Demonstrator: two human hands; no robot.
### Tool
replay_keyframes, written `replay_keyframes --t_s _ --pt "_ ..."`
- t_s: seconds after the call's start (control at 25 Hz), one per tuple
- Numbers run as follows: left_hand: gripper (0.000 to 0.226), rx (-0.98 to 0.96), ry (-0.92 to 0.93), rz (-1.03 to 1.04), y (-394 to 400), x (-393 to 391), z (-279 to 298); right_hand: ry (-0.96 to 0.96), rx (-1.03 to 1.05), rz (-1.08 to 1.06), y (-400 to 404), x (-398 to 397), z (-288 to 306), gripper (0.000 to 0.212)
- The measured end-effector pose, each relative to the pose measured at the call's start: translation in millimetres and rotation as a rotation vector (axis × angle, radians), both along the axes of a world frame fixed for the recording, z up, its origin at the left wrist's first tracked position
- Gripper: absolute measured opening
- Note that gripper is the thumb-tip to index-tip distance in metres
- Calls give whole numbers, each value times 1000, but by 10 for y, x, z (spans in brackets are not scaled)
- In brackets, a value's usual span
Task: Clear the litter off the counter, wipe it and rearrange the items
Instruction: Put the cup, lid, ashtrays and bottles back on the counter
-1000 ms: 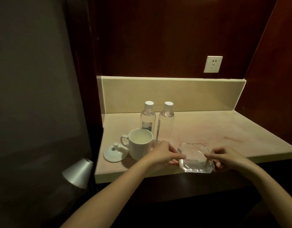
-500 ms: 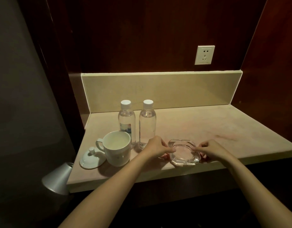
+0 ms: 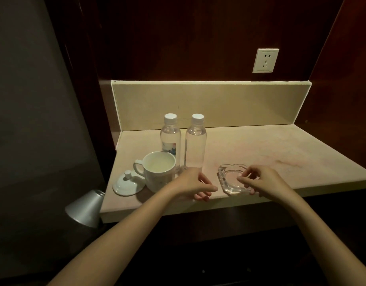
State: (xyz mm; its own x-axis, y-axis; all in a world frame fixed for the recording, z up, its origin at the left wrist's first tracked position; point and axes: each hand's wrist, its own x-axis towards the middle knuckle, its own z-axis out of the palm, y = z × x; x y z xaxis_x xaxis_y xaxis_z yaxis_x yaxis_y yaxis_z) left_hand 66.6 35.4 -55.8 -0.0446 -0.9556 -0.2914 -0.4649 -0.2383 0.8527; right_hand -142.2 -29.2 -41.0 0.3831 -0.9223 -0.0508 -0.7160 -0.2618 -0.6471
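Now both hands sit low over the front edge of the counter point(image 3: 271, 145). Right hand point(image 3: 262, 180) hovers over the glass ashtray point(image 3: 229, 180), fingers curled loosely above its right half; thumb and forefinger are pinched close, but whether they touch the glass or hold anything, cannot tell. Left hand point(image 3: 193, 183) is just left of the ashtray, apart from it, fingers spread open and pointing toward it, holding nothing.

Relative to the left grip: white mug point(image 3: 158, 171) sits just left of it, handle turned away to the left, inside looks pale. Mug lid point(image 3: 127, 184) lies further left on the counter, knob up, touching or nearly touching the mug base. Two clear water bottles stand upright behind this hand, side by side: labelled bottle point(image 3: 170, 141) behind the mug, plain bottle point(image 3: 195, 143) directly beyond the knuckles, both white-capped.

Relative to the right grip: ashtray is directly beneath, flat on the counter near the front edge. Counter to the right of it shows faint reddish streaks point(image 3: 287, 163). Wall socket point(image 3: 265, 60) is high on the dark wood panel behind. Silver cone-shaped object point(image 3: 85, 207) sits below the counter's left corner.
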Motion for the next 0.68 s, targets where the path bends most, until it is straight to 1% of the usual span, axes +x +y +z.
replay_keyframes --t_s 0.12,0.24,0.36,0.44,0.56,0.68 --pt "38 60 -51 -99 292 161 -10 55 28 119 360 258 49 17" --pt "32 87 -103 -113 734 496 -107 121 62 218 736 607 20 15" --pt "26 90 -148 -89 1262 998 -254 175 106 280 1146 1052 -96 17" --pt "26 91 -195 -56 1590 1341 -338 188 130 297 1419 1338 -201 17" --pt "27 101 -260 -22 2234 1973 -498 218 153 357 1981 1896 -396 16" --pt "23 116 -329 20 2924 2588 -690 239 180 428 2590 2519 -608 15"
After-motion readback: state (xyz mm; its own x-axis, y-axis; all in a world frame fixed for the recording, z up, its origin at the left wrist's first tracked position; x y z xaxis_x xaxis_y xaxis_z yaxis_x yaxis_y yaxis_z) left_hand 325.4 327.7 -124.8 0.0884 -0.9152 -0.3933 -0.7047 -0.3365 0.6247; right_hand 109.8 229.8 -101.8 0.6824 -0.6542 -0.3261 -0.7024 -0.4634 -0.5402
